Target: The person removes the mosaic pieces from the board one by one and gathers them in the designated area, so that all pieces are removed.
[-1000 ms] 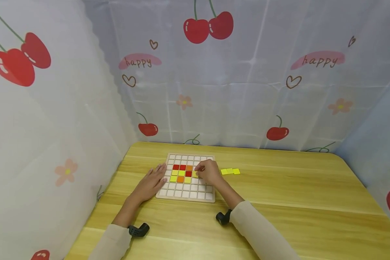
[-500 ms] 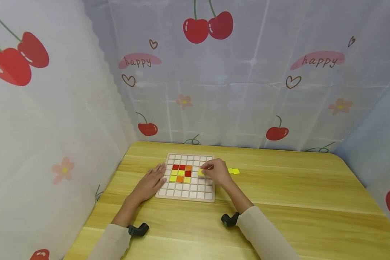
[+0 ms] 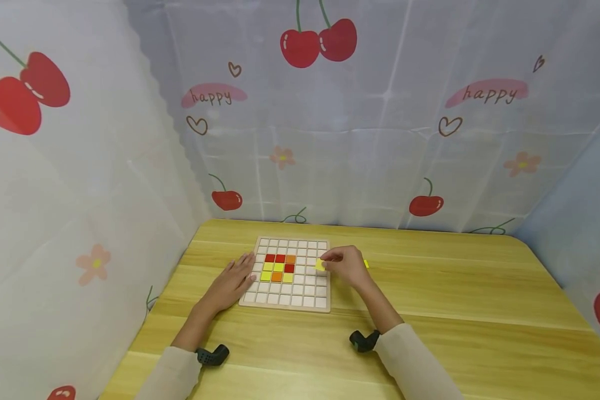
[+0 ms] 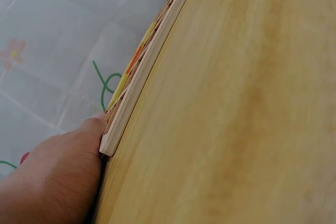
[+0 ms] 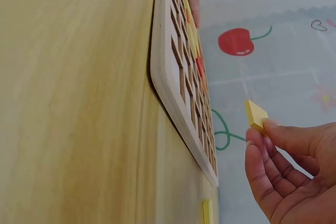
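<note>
A square wooden grid board [image 3: 310, 290] with pale cells lies on the table. On it sits a block of tiles: red [image 3: 270, 258], orange [image 3: 277, 276] and yellow [image 3: 278, 267]. My left hand [image 3: 231, 283] rests at the board's left edge, fingers extended; the left wrist view shows its thumb at the board's corner. Between thumb and fingertips, my right hand [image 3: 348, 266] pinches a yellow square tile [image 3: 320, 264] over the board's right edge. In the right wrist view this tile [image 5: 255, 115] is raised off the board and tilted.
Right of the board, a yellow tile [image 3: 366, 264] on the table is mostly hidden behind my right hand. The wooden table [image 3: 460, 300] meets a hanging cloth [image 3: 360, 166] with cherry prints at the back and sides. A black device [image 3: 364, 341] is worn on my right wrist.
My right hand has lifted the yellow tile away from beside the coloured block and moved right with it to the board's right edge. The left hand has stayed in place.
</note>
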The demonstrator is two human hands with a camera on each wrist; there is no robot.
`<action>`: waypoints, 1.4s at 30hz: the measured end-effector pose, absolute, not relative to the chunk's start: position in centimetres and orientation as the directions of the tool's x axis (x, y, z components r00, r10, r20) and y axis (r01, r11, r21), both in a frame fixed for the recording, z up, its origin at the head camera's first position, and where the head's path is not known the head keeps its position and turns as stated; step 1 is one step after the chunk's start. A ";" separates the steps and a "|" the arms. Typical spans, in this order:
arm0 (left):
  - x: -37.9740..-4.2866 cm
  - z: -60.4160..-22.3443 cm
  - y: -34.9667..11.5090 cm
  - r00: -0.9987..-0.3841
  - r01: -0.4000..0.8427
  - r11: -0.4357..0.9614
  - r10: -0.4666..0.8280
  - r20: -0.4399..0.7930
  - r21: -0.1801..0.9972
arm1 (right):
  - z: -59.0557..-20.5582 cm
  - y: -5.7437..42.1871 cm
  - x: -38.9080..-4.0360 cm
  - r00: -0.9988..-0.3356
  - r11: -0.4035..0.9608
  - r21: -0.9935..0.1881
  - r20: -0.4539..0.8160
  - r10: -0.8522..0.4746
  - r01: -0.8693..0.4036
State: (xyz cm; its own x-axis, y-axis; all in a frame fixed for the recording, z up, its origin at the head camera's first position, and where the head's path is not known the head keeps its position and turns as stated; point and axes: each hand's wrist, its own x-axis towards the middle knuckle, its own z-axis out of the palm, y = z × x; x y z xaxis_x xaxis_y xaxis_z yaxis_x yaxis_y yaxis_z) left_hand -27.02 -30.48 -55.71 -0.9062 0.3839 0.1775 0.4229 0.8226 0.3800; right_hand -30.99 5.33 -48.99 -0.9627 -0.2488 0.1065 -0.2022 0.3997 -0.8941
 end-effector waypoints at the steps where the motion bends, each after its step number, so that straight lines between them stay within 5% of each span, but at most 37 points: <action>1: -27.0 -55.7 -30.4 -0.907 0.422 0.823 0.383 0.177 0.380 | -48.9 5.5 -31.0 -0.965 0.388 -0.902 0.097 -0.246 -0.189; 42: -27.0 -55.9 -30.6 -0.898 0.439 0.816 0.388 0.205 0.377 | -48.6 11.3 -33.0 -0.993 0.339 -0.936 0.061 -0.101 -0.092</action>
